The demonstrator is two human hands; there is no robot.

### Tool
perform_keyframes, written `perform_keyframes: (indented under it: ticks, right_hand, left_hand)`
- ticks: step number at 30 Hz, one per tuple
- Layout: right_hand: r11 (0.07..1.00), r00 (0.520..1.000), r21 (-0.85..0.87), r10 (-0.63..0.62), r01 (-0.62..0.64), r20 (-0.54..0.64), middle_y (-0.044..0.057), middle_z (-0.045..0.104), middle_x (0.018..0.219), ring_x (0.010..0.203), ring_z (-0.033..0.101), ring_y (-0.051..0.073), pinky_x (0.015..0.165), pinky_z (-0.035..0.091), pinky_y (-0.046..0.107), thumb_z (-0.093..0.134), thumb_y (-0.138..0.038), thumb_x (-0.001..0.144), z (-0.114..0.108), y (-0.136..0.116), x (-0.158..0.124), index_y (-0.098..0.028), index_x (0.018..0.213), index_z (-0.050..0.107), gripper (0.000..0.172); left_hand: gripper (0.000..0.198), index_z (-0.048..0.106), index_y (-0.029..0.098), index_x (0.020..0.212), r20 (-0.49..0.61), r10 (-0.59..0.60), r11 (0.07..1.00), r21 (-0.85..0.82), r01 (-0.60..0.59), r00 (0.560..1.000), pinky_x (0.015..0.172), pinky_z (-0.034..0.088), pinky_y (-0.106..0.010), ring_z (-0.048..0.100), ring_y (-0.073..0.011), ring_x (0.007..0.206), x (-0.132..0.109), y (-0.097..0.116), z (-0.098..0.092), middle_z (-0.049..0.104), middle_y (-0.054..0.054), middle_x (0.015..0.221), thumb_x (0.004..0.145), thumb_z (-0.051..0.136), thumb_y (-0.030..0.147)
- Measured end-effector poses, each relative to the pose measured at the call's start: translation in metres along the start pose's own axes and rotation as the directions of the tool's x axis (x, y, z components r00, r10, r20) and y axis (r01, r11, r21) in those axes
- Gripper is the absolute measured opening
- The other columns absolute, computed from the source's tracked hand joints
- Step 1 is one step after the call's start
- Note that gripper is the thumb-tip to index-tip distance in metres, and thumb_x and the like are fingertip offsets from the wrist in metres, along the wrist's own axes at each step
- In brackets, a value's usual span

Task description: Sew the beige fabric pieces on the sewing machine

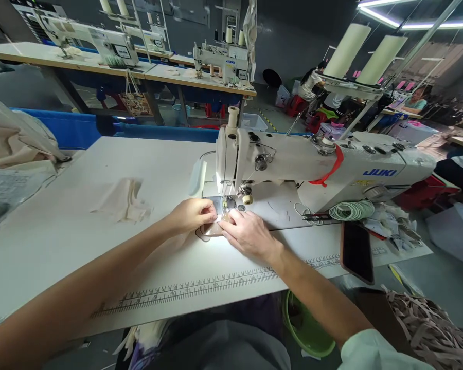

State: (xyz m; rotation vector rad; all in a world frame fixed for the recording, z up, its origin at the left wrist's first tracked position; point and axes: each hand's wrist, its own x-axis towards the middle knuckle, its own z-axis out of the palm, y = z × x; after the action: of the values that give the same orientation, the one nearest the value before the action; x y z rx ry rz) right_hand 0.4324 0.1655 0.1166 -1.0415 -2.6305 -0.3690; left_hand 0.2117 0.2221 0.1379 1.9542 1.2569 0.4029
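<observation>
Under the needle area of a white sewing machine (231,164), both my hands meet at the lit metal plate. My left hand (191,215) is closed in a pinch at the plate's left side, at the edge of a small piece of pale fabric (218,219). From the right, my right hand (250,234) has its bent fingers pressed together on the same fabric, just in front of the presser foot. Most of the fabric is hidden by my fingers. A beige cloth piece with a seam (125,200) lies flat on the white table (158,164) to the left.
A phone (356,252), a coil of pale green cord (351,210) and dark-handled thread snips (316,217) lie on the right. A printed ruler (200,288) runs along the front edge. Below are a green bin (308,329) and piled fabric strips (428,329). Other machines stand behind.
</observation>
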Motion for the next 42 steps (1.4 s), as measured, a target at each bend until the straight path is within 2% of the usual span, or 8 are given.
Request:
perform_keyframes:
  ticks: [9, 13, 22, 24, 26, 28, 31, 42]
  right_hand:
    - [1.0, 1.0, 0.016, 0.028, -0.027, -0.01, 0.007, 0.062, 0.093, 0.075, 0.045, 0.019, 0.067, 0.031, 0.036, 0.048, -0.025, 0.107, -0.004, -0.001, -0.004, -0.016, 0.109, 0.07, 0.024]
    - [0.996, 0.998, 0.054, 0.069, -0.069, 0.005, 0.007, 0.061, 0.089, 0.077, 0.047, 0.02, 0.07, 0.033, 0.037, 0.047, -0.022, 0.106, -0.006, 0.002, -0.005, -0.014, 0.103, 0.07, 0.025]
    - [0.996, 0.994, 0.04, 0.079, -0.082, 0.069, 0.009, 0.064, 0.097, 0.079, 0.05, 0.021, 0.069, 0.031, 0.037, 0.048, -0.031, 0.108, -0.006, -0.004, 0.003, -0.018, 0.125, 0.07, 0.031]
    - [0.997, 0.995, 0.04, 0.067, -0.07, 0.068, 0.009, 0.064, 0.096, 0.079, 0.049, 0.021, 0.069, 0.03, 0.038, 0.047, -0.03, 0.108, -0.004, -0.005, 0.004, -0.016, 0.123, 0.07, 0.031]
    - [0.997, 0.996, 0.038, 0.066, -0.068, 0.065, 0.009, 0.064, 0.094, 0.078, 0.049, 0.021, 0.068, 0.03, 0.038, 0.047, -0.029, 0.108, -0.002, -0.007, 0.006, -0.015, 0.119, 0.07, 0.03]
    - [0.997, 0.995, 0.029, 0.064, -0.066, 0.073, 0.009, 0.064, 0.093, 0.077, 0.049, 0.021, 0.069, 0.029, 0.038, 0.047, -0.029, 0.108, -0.001, -0.007, 0.007, -0.014, 0.109, 0.071, 0.028]
    - [0.998, 0.994, 0.026, 0.063, -0.066, 0.088, 0.009, 0.064, 0.092, 0.078, 0.049, 0.021, 0.069, 0.03, 0.037, 0.045, -0.027, 0.108, -0.002, -0.009, 0.008, -0.014, 0.101, 0.07, 0.028]
    - [0.99, 0.99, 0.036, 0.132, -0.133, 0.045, 0.009, 0.067, 0.091, 0.077, 0.053, 0.021, 0.072, 0.035, 0.037, 0.043, -0.024, 0.108, -0.005, -0.002, 0.006, -0.014, 0.113, 0.072, 0.031]
  left_hand:
    - [0.025, 0.062, 0.024, 0.077, 0.014, -0.065, 0.983, 0.172, 0.062, 0.998, 0.069, 0.043, -0.034, 0.064, -0.0216, 0.07, 0.001, 0.01, -0.002, 0.072, 0.0, 0.072, 0.082, 0.052, 0.047]
    - [0.025, 0.062, 0.024, 0.077, 0.008, -0.045, 0.982, 0.186, 0.043, 0.999, 0.068, 0.043, -0.033, 0.063, -0.021, 0.07, 0.002, 0.008, -0.003, 0.072, -0.001, 0.072, 0.082, 0.051, 0.046]
    - [0.023, 0.067, 0.023, 0.079, -0.028, -0.007, 0.959, 0.283, 0.015, 1.0, 0.064, 0.044, -0.031, 0.066, -0.0206, 0.07, 0.004, 0.004, -0.002, 0.073, 0.0, 0.075, 0.087, 0.055, 0.041]
    - [0.022, 0.069, 0.022, 0.083, -0.078, 0.095, 0.918, 0.391, -0.058, 0.992, 0.064, 0.045, -0.033, 0.066, -0.0223, 0.074, -0.002, 0.006, -0.002, 0.075, -0.003, 0.083, 0.091, 0.055, 0.037]
    - [0.025, 0.07, 0.019, 0.088, -0.123, 0.328, 0.82, 0.53, -0.217, 0.937, 0.067, 0.05, -0.036, 0.067, -0.025, 0.081, -0.011, 0.008, 0.002, 0.075, -0.01, 0.096, 0.097, 0.049, 0.029]
    - [0.032, 0.071, 0.015, 0.095, -0.103, 0.562, 0.671, 0.637, -0.38, 0.82, 0.074, 0.055, -0.04, 0.067, -0.0277, 0.091, -0.021, 0.008, 0.011, 0.074, -0.015, 0.106, 0.102, 0.041, 0.021]
    - [0.036, 0.071, 0.012, 0.105, -0.056, 0.72, 0.515, 0.712, -0.478, 0.692, 0.082, 0.059, -0.041, 0.067, -0.0278, 0.1, -0.036, 0.003, 0.027, 0.074, -0.016, 0.109, 0.105, 0.036, 0.014]
    - [0.037, 0.074, 0.006, 0.109, -0.023, 0.746, 0.426, 0.785, -0.45, 0.666, 0.086, 0.063, -0.039, 0.068, -0.0274, 0.099, -0.035, -0.01, 0.037, 0.075, -0.017, 0.107, 0.104, 0.038, 0.014]
